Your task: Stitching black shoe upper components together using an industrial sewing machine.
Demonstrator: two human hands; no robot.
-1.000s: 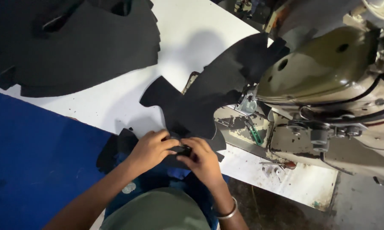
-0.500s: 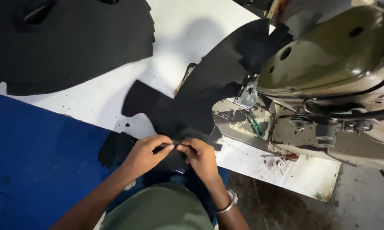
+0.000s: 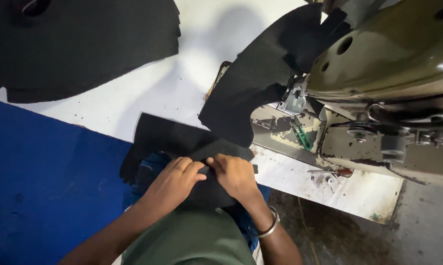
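Both hands have shifted up the worktop since a moment ago, and the black fabric piece now lies flatter under them.

The left hand (image 3: 175, 179) and right hand (image 3: 236, 174) pinch the near edge of the black fabric piece (image 3: 182, 140), fingertips almost touching. It lies on the white worktop (image 3: 192, 93), just beside the sewing machine (image 3: 393, 64). A larger black fabric stack (image 3: 84, 44) sits well apart, top left.

Olive sewing machine (image 3: 393, 54), black fabric stack (image 3: 84, 44), blue cloth (image 3: 44, 186)
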